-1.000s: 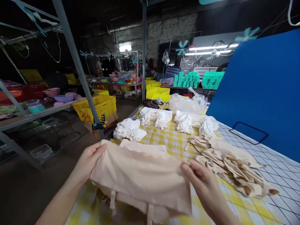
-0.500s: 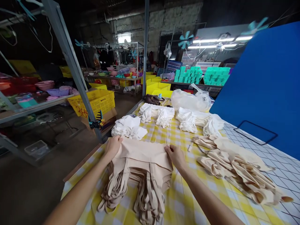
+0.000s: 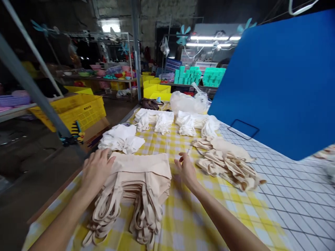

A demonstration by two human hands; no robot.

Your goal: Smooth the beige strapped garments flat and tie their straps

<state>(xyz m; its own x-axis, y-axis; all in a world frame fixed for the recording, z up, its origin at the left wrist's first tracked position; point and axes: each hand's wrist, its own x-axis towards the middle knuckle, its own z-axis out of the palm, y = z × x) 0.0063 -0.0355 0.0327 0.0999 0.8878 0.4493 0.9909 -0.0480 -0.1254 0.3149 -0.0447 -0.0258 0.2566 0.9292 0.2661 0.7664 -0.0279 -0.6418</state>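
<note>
Left hand (image 3: 96,169) flat, fingers spread, resting on the left edge of the beige garment stack (image 3: 138,181), holding nothing. Right hand (image 3: 186,168) just off the stack's right edge, loosely curled, empty (can't tell if it touches the cloth). Stack sits on the yellow checked tablecloth (image 3: 183,223), straps hanging toward the camera. Loose beige pile (image 3: 227,162) lies to the right, white bundles (image 3: 120,138) behind, blue board (image 3: 274,83) at far right.
</note>
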